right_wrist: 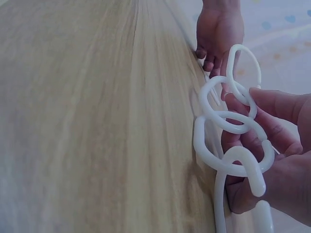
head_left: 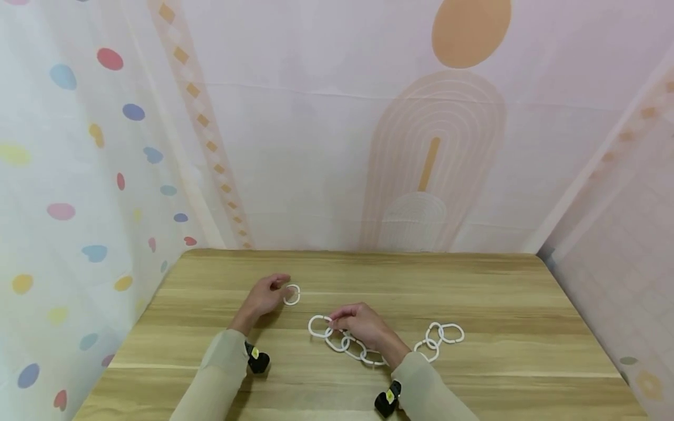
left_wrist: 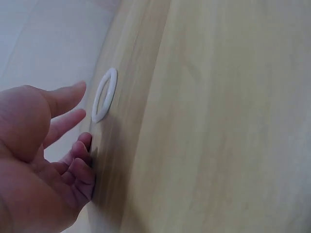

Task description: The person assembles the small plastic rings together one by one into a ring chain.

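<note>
A loose white plastic C-shaped link (head_left: pixel 299 295) lies on the wooden table toward the left. Close beside it is my left hand (head_left: pixel 268 294), thumb and index finger apart; in the left wrist view a gap shows between the fingertips and the link (left_wrist: pixel 111 91). Between thumb and fingers my right hand (head_left: pixel 365 324) pinches a chain of several white links (right_wrist: pixel 208 156) near its left end. The end link sticks out past the fingertips. The rest of the chain trails right under the right wrist, ending in several links (head_left: pixel 459 337) on the table.
The wooden table (head_left: pixel 505 292) extends around both hands. A patterned cloth (head_left: pixel 295 146) hangs behind its far edge, with a dotted cloth (head_left: pixel 79 175) on the left. Small black wrist cameras (head_left: pixel 258 361) are strapped to both wrists.
</note>
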A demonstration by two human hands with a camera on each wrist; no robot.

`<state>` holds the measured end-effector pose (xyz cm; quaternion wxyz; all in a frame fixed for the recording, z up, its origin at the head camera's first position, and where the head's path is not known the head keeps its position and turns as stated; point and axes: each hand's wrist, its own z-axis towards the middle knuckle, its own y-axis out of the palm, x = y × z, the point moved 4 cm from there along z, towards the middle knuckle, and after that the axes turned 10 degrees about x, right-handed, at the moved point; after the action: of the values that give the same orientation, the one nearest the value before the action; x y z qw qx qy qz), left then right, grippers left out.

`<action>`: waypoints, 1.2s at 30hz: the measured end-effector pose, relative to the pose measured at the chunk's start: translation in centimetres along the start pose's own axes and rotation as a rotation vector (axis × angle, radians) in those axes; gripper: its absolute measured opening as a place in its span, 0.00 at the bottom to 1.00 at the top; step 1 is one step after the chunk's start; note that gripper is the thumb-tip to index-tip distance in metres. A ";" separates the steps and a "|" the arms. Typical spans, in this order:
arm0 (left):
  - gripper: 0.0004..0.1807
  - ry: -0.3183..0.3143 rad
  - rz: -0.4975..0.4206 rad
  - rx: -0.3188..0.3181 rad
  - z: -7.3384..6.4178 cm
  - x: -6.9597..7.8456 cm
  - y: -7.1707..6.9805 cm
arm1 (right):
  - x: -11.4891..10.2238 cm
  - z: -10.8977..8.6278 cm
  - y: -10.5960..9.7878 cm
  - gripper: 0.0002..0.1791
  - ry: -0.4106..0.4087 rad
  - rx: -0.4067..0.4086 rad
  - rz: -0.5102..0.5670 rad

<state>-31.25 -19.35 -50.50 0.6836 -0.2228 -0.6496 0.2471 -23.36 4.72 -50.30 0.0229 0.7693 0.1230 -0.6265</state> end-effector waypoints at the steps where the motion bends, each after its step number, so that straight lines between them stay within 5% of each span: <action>1: 0.21 -0.002 0.007 -0.002 0.1 -0.1 0.0 | 0.0 0.0 0.0 0.11 0.001 0.000 -0.001; 8: 0.20 -0.001 0.048 0.001 0.4 -0.3 0.0 | 0.1 0.1 -0.1 0.10 -0.013 -0.003 -0.019; 19: 0.06 -0.017 0.097 0.123 0.3 -0.6 -0.2 | -0.1 0.0 0.1 0.09 -0.025 -0.013 -0.028; 29: 0.04 -0.013 0.121 0.112 0.2 -0.5 -0.3 | -0.2 -0.1 0.0 0.10 -0.013 -0.010 -0.054; 36: 0.04 -0.011 0.032 0.090 0.0 -0.7 -0.3 | -0.3 -0.3 -0.2 0.10 -0.020 -0.013 -0.056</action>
<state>-31.28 -19.98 -50.84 0.6853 -0.2009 -0.6380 0.2879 -23.16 4.92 -49.91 0.0116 0.7592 0.1484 -0.6337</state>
